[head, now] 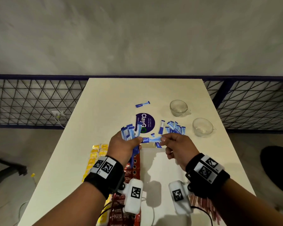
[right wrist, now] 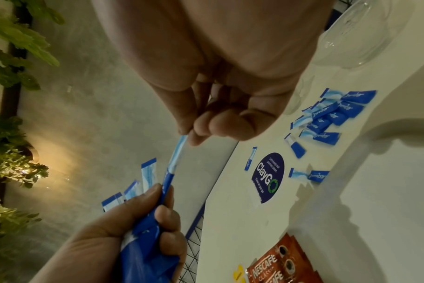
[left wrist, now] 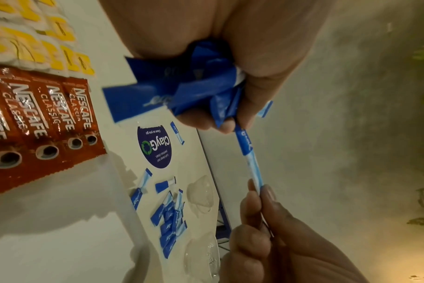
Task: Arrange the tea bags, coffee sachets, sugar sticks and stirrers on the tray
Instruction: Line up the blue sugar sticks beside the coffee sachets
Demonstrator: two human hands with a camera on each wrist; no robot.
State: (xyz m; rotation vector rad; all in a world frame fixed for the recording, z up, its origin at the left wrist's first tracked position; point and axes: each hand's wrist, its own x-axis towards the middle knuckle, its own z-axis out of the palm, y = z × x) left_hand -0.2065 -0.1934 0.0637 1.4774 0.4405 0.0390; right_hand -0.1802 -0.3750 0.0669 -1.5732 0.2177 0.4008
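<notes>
**A:** We've got one slim blue-and-white paper sugar stick [head: 151,140] in the air between our hands: right hand [head: 176,148] pinches one end, left hand [head: 123,146] clamps the other plus a fanned bunch of sugar sticks [head: 129,132].

**B:** Progress? Yellow tea bags [head: 96,158] and red Nescafé coffee sachets [head: 131,167] already sit in rows below our wrists. We still have a loose sugar pile [head: 176,128] on the white tabletop [head: 104,98], and can't tell about stirrers.
</notes>
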